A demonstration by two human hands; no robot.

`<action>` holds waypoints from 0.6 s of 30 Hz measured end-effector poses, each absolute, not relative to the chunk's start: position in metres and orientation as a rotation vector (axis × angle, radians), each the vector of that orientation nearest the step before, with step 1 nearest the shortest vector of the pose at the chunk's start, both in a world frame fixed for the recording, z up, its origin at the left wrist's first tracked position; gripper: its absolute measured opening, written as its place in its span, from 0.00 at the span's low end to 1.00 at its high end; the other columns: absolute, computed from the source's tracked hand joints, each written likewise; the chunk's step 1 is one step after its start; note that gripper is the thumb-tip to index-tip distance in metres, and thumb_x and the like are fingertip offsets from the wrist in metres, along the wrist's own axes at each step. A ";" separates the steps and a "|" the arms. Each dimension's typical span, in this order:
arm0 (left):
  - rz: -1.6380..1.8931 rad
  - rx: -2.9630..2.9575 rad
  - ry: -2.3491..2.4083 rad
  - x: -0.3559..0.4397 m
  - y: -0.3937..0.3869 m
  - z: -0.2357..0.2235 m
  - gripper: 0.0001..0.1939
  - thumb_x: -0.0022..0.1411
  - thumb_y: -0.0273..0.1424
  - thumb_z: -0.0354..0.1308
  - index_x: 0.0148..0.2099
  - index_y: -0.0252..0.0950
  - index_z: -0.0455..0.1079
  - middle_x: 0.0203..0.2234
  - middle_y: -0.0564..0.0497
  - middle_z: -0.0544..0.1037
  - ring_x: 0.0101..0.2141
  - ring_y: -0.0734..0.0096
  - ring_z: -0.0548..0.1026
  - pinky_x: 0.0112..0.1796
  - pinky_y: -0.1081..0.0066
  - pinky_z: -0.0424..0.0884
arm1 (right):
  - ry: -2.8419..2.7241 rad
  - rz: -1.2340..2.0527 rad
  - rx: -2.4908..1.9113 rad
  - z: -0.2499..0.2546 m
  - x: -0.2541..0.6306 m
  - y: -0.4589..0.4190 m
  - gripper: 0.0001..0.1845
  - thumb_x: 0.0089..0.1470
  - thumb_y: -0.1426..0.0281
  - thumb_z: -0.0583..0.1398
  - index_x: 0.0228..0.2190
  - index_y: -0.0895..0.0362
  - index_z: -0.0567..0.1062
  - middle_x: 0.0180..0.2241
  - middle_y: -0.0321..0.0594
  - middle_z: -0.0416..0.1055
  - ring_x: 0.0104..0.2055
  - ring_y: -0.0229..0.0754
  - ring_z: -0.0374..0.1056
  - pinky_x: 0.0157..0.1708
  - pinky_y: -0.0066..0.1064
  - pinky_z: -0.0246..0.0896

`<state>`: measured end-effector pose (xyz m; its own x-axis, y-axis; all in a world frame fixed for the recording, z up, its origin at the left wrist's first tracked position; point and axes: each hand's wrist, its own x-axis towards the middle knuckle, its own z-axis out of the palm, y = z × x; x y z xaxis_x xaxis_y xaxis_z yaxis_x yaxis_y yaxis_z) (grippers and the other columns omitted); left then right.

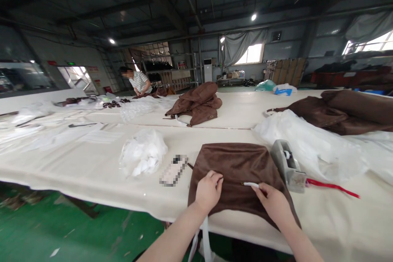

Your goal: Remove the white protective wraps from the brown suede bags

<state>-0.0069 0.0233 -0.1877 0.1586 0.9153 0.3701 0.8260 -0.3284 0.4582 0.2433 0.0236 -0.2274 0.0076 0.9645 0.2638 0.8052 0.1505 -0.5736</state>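
A folded brown garment [235, 161] lies on the near edge of a long white table [92, 172]. My left hand [208, 190] rests on its lower left part with the fingers curled onto the fabric. My right hand [272, 200] is closed in a pinch on a thin white strip [251, 184] that lies across the garment's middle. White straps [204, 237] hang down from the table edge between my forearms.
A grey tape dispenser [287, 166] sits right of the garment, a red strip [333, 187] beyond it. Crumpled clear plastic [143, 151] and a blurred small item [173, 170] lie left. More brown jackets [196, 102] and plastic bags [310, 139] lie farther back. A person [139, 82] works at the far left.
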 end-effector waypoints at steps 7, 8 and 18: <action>0.468 2.580 1.438 0.067 0.068 -0.162 0.08 0.61 0.34 0.56 0.35 0.40 0.77 0.32 0.48 0.76 0.33 0.64 0.75 0.37 0.69 0.70 | -1.596 0.576 -1.599 -0.243 0.246 0.026 0.16 0.53 0.55 0.57 0.26 0.53 0.74 0.23 0.37 0.73 0.23 0.42 0.66 0.28 0.31 0.58; 0.428 2.603 1.425 0.074 0.074 -0.160 0.07 0.59 0.34 0.59 0.33 0.39 0.77 0.31 0.48 0.76 0.33 0.63 0.75 0.36 0.68 0.70 | -1.586 0.592 -1.586 -0.243 0.245 0.024 0.15 0.53 0.55 0.56 0.26 0.53 0.74 0.23 0.36 0.73 0.24 0.42 0.66 0.28 0.31 0.58; 0.044 2.848 1.310 0.100 0.082 -0.142 0.05 0.55 0.29 0.62 0.34 0.33 0.76 0.31 0.42 0.77 0.33 0.57 0.77 0.36 0.64 0.72 | -1.582 0.508 -1.600 -0.239 0.238 0.019 0.13 0.53 0.60 0.57 0.23 0.53 0.72 0.22 0.37 0.72 0.25 0.42 0.67 0.29 0.31 0.56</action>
<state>0.0997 0.0820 -0.1424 0.6506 0.7591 0.0228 0.7589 -0.6510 0.0176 0.2379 0.0186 -0.2389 0.1327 0.9583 0.2531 0.6315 0.1151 -0.7668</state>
